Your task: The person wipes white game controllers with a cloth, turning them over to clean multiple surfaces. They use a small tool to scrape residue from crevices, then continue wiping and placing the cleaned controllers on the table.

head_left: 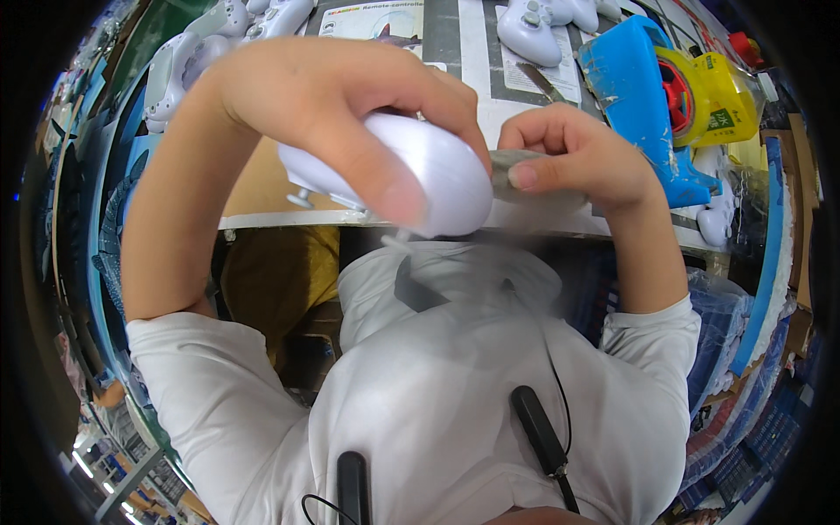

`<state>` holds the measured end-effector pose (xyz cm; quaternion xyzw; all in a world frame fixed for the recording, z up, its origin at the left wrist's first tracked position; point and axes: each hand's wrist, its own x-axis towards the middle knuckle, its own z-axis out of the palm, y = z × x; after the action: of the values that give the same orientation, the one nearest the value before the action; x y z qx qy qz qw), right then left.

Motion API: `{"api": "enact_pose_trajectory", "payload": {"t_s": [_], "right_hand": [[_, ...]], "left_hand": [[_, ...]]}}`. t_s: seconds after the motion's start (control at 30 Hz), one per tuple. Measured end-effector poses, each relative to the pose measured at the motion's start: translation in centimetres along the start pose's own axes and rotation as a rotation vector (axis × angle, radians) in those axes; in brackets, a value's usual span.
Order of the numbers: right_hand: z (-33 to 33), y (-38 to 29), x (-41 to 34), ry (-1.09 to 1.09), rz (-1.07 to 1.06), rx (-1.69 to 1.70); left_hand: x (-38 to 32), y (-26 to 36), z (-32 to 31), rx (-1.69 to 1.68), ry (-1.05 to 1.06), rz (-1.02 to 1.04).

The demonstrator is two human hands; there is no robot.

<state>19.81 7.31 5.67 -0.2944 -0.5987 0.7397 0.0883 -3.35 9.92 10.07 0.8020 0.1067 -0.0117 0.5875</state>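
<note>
My left hand (341, 111) grips a glossy white plastic game controller (453, 177) above the table's near edge. The thumb presses on the near side, and the fingers wrap over the far side. Small stick-like parts jut from the controller's underside. My right hand (584, 151) pinches a flat grey piece (545, 174), perhaps a cloth, between thumb and curled fingers. This piece is blurred and lies right beside the controller's rounded end; whether they touch is unclear. Brown cardboard (256, 187) lies on the table below my left hand.
A blue tape dispenser (623, 72) with a yellow tape roll (689, 98) stands at the right. More white controllers (174, 72) sit at the back left, others (535, 33) at the back right. Near those lies a blade (541, 82). A printed sheet (374, 23) is behind my hands.
</note>
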Motion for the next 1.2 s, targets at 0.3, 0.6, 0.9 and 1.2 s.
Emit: {"api": "enact_pose_trajectory", "payload": {"t_s": [0.3,0.6,0.9,1.2], "right_hand": [[2.7,3.2,0.0,0.989,-0.858,0.448],[4.3,4.0,1.3,0.733,-0.761,-0.555],[2.7,6.0,1.0,0.624,-0.688,-0.349],[3.8,7.4,0.0,0.705,-0.823,-0.384]], "left_hand": [[1.5,-4.9,7.7,-1.174,0.767,0.120],[4.9,-6.6,10.3,-1.191,0.945,0.044],[4.1,-6.6,10.2,-1.118,1.058,-0.046],[4.8,-6.7,11.5,-0.924,1.056,0.129]]}}
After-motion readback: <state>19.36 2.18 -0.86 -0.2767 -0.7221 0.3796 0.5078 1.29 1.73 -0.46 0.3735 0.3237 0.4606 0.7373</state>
